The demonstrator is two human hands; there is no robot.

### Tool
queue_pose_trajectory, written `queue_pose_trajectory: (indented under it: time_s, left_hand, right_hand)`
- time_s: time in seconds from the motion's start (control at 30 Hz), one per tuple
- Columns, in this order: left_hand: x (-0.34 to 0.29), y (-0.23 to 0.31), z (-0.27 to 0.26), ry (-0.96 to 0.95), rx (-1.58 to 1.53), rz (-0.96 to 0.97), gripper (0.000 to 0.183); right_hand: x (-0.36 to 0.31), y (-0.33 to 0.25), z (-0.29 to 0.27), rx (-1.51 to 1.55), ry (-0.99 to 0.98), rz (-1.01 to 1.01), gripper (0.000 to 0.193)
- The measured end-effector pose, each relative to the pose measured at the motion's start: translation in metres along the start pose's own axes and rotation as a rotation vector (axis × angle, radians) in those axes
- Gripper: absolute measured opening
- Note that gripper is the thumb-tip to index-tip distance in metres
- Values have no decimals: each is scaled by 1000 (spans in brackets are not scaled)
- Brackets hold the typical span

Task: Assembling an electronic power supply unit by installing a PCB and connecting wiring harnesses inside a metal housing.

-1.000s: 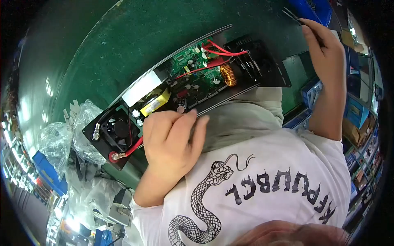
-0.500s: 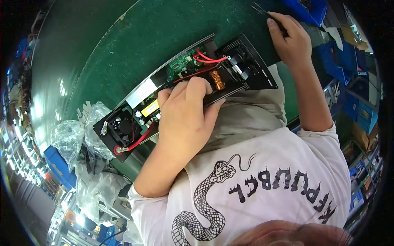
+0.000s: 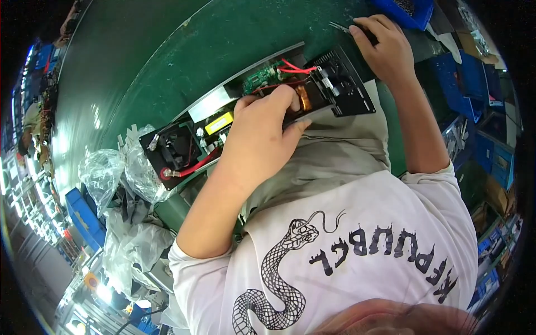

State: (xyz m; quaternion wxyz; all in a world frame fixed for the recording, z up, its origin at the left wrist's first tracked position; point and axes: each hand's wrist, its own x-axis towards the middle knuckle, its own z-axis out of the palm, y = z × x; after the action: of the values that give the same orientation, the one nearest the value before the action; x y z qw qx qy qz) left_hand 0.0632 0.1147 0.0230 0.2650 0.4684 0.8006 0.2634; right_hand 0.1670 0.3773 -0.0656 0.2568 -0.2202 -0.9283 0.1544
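Under the left hand (image 3: 258,133), grip unclear, the case (image 3: 215,104) looked stiff, board (image 3: 259,81) fragile, rim (image 3: 279,58) best held; right hand (image 3: 389,53) pinched tweezers (image 3: 340,27).

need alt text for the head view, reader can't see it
A person's left hand lies over an open black electronics case with a fan, red wires and a green circuit board. The right hand holds tweezers over a green workbench, near a blue bin.
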Motion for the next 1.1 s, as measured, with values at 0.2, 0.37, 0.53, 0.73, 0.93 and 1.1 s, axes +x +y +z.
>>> queue_pose_trajectory:
  time_s: [0.2, 0.37, 0.53, 0.73, 0.93, 1.1]
  left_hand:
    - [13, -1, 6, 211, -109, -91, 27]
    - [17, -4, 8, 365, -152, -121, 28]
    - [18, -8, 5, 354, -127, -173, 33]
    - [19, -11, 5, 350, -123, -183, 41]
    - [19, -14, 6, 367, -131, -210, 44]
    - [19, -18, 9, 378, -200, -115, 41]
  right_hand:
    - [3, 7, 2, 41, 21, -25, 27]
    - [-3, 15, 5, 330, 216, 98, 23]
    - [19, -58, -67, 262, -150, -762, 25]
    - [54, -108, -41, 118, -403, -823, 26]
    - [76, -94, -12, 199, -539, -926, 24]
    - [73, -92, 7, 246, -449, -988, 31]
